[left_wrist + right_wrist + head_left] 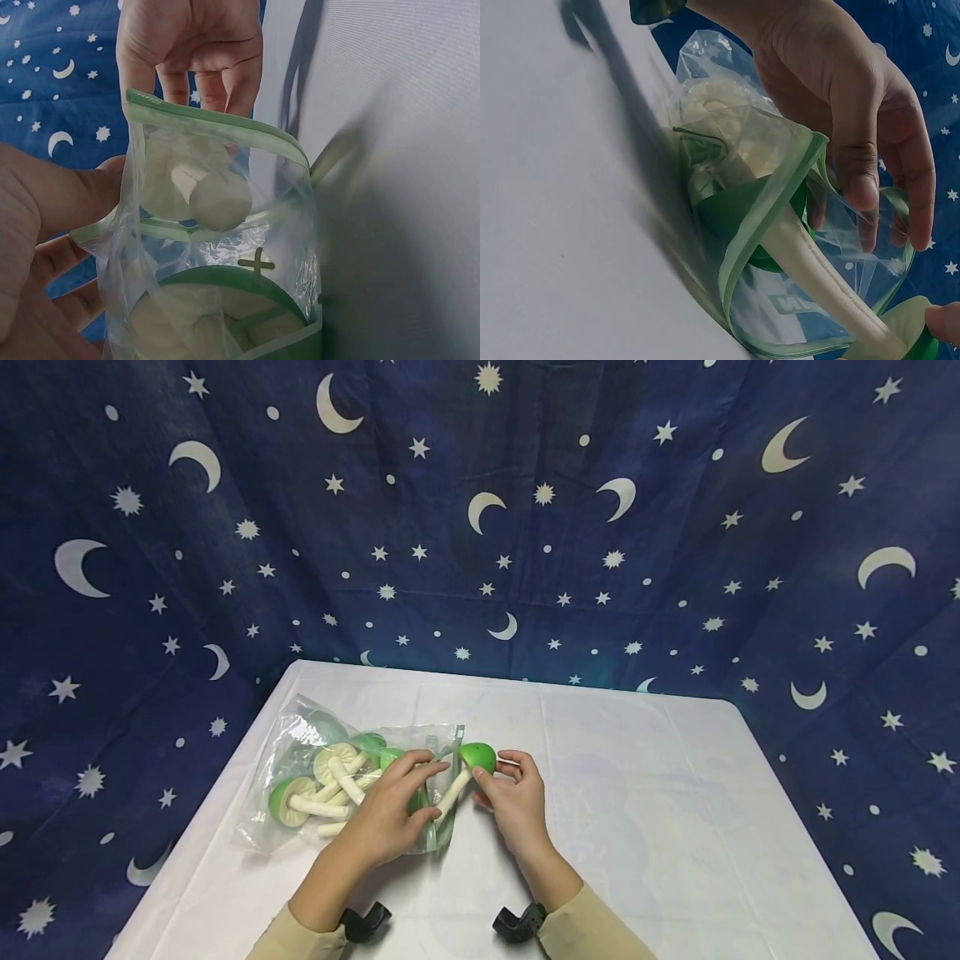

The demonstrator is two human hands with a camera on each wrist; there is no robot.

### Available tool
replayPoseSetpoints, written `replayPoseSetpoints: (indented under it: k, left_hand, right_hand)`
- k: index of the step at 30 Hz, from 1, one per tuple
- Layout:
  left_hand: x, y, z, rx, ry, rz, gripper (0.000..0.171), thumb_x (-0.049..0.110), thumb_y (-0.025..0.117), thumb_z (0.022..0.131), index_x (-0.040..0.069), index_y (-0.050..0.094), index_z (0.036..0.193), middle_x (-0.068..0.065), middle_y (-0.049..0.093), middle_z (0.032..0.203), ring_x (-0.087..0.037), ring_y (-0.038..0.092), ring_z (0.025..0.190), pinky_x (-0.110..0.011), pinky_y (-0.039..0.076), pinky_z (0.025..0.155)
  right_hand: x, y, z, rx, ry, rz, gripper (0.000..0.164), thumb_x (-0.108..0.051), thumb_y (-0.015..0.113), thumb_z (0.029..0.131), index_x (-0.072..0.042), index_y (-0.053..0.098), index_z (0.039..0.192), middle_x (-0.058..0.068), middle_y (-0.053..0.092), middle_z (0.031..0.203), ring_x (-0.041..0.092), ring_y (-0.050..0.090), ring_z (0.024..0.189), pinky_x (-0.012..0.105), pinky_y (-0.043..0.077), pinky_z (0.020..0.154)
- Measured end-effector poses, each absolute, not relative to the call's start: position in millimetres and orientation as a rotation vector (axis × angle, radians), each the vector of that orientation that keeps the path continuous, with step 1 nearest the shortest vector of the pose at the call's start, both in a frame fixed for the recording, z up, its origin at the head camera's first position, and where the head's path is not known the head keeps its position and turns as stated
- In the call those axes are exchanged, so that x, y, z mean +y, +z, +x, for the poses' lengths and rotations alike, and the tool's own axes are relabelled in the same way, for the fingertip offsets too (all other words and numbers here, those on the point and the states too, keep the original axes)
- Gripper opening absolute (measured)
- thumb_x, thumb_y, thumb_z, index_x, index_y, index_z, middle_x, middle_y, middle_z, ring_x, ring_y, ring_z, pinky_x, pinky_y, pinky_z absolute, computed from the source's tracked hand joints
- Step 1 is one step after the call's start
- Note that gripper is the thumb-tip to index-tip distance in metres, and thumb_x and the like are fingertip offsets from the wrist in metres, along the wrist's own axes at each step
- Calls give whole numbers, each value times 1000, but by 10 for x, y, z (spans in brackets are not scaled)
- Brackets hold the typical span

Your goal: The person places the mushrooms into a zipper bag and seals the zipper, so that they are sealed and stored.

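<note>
A toy mushroom (453, 795) with a speckled green cap and a cream stem is pinched near its cap by my right hand (517, 793). Its stem end points down and left into the mouth of a clear zip bag (281, 743) with a green seal. My left hand (393, 810) is at that mouth, thumb and fingers spread apart and touching the film. Several more green-capped mushrooms (288, 800) lie inside the bag. Through the film, the left wrist view shows the round stem end (221, 201). In the right wrist view the stem (829, 289) crosses the seal (769, 225).
The bag lies on a table with a white cloth (637, 793), left of the middle. A dark blue curtain (450, 510) with moons and stars hangs behind and at the sides. Each wrist wears a black band (521, 922).
</note>
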State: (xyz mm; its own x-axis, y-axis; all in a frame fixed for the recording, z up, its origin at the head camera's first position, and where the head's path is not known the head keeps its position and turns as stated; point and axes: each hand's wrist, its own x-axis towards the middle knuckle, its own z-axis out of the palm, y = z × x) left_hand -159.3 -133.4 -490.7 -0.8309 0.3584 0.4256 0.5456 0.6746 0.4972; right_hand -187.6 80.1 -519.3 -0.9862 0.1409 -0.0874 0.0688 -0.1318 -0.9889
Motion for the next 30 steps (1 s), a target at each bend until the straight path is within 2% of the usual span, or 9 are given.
replayPoseSetpoints:
  k: [8, 13, 24, 30]
  left_hand:
    - [-1346, -4909, -1594, -2570, -919, -725, 74, 6, 95, 77, 16, 67, 144, -7, 61, 148, -30, 62, 138, -52, 56, 113]
    - [-1348, -4900, -1595, -2560, -929, -731, 72, 7, 95, 77, 15, 68, 143, -9, 62, 147, -31, 62, 137, -52, 56, 112]
    - [-1348, -4903, -1597, -2573, -926, -740, 71, 7, 96, 77, 15, 68, 142, -8, 62, 147, -30, 61, 138, -52, 56, 113]
    - [-1345, -4905, -1593, -2569, -923, -753, 71, 8, 96, 77, 17, 68, 142, -8, 62, 146, -29, 62, 137, -51, 57, 111]
  right_hand:
    - [747, -5227, -1814, -2054, 2351, -231, 54, -6, 85, 89, -1, 54, 133, 20, 66, 121, 22, 75, 88, 37, 69, 71]
    - [696, -5259, -1800, -2087, 2364, -177, 53, -7, 84, 91, 0, 54, 133, 21, 65, 123, 18, 74, 90, 38, 69, 73]
    - [595, -5273, -1850, -2123, 2354, -145, 52, -8, 83, 91, 0, 54, 133, 24, 66, 125, 17, 74, 93, 47, 69, 79]
    - [531, -5260, -1879, -2126, 2368, -117, 51, -8, 83, 92, 0, 53, 133, 23, 66, 125, 17, 74, 92, 40, 70, 76]
